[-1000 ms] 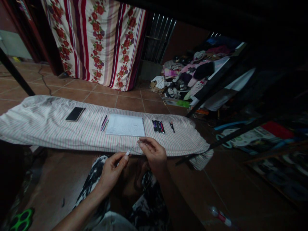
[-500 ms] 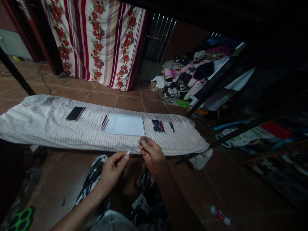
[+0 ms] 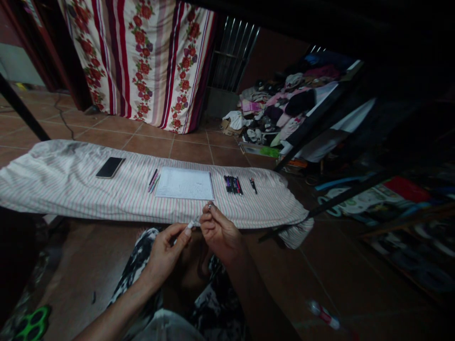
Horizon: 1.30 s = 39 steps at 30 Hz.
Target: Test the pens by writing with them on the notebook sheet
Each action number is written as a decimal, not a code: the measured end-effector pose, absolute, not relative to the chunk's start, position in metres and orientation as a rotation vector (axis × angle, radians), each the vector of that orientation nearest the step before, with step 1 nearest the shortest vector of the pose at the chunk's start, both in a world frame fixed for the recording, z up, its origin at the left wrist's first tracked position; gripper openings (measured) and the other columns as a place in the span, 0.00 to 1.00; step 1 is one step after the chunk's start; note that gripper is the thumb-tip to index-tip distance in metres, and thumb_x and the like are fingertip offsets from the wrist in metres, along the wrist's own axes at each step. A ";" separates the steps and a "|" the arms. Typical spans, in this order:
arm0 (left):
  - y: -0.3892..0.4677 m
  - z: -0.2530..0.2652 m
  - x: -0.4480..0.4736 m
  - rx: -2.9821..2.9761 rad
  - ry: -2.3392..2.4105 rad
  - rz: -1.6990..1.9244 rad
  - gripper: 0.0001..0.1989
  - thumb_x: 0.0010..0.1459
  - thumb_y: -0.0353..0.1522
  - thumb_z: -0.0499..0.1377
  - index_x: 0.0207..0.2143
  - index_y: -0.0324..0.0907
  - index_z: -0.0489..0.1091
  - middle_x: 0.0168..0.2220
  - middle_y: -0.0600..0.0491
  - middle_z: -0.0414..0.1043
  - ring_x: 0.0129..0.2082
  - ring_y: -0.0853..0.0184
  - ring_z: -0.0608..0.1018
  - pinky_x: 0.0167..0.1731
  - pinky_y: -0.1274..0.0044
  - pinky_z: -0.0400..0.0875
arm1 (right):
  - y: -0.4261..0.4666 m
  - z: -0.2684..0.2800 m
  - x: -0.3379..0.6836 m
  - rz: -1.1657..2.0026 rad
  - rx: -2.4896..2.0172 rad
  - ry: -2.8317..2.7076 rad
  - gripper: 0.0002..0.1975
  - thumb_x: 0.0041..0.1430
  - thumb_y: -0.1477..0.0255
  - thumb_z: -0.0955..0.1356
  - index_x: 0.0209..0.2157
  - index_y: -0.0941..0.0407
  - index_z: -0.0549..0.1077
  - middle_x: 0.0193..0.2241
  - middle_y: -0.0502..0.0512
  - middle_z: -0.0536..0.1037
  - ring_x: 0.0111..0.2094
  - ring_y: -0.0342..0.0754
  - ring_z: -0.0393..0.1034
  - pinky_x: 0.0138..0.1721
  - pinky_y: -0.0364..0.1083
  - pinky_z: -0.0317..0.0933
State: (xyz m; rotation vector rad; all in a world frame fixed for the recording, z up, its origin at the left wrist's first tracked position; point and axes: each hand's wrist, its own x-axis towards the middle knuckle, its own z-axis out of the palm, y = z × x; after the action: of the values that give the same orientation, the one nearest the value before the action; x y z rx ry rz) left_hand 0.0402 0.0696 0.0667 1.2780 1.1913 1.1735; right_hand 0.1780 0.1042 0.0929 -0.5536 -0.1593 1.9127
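A small white piece (image 3: pixel 191 224) is pinched between thumb and finger of the person's left hand (image 3: pixel 166 251), held up at the near edge of the striped cloth (image 3: pixel 124 203). Just beside it, the right hand (image 3: pixel 222 233) has its fingertips closed on a tiny shiny bit (image 3: pixel 209 206), too small for me to name. Beyond lie a spiral notebook (image 3: pixel 185 183), a row of pens (image 3: pixel 233 185) to its right and, farther left, a dark phone (image 3: pixel 110 167).

A floral curtain (image 3: pixel 152 66) hangs left of a clothes heap (image 3: pixel 277 106).
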 end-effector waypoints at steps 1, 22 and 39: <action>0.070 0.067 0.040 1.276 1.188 1.175 0.14 0.50 0.39 0.56 0.30 0.36 0.73 0.22 0.53 0.68 0.24 0.69 0.69 0.26 0.80 0.64 | 0.104 0.094 0.178 1.917 -0.544 -0.148 0.07 0.48 0.83 0.69 0.30 0.59 0.70 0.26 0.48 0.72 0.24 0.33 0.63 0.19 0.29 0.56; 0.070 0.071 0.040 1.272 1.205 1.181 0.15 0.50 0.39 0.57 0.31 0.36 0.74 0.22 0.52 0.71 0.24 0.68 0.70 0.26 0.79 0.65 | 0.098 0.086 0.170 1.666 -0.762 -0.478 0.08 0.40 0.77 0.73 0.26 0.58 0.71 0.25 0.49 0.71 0.26 0.36 0.62 0.25 0.35 0.55; 0.067 0.075 0.043 1.244 1.196 1.180 0.16 0.48 0.41 0.57 0.30 0.37 0.74 0.21 0.53 0.69 0.23 0.68 0.69 0.25 0.80 0.63 | 0.093 0.083 0.171 1.617 -0.824 -0.574 0.09 0.41 0.75 0.72 0.29 0.59 0.75 0.25 0.50 0.71 0.25 0.37 0.61 0.23 0.37 0.55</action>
State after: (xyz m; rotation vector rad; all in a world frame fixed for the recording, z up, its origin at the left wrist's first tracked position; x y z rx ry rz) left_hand 0.0426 0.0674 0.0749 1.2443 1.1957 1.1805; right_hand 0.1712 0.0928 0.0833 -0.8238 -0.5738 1.6167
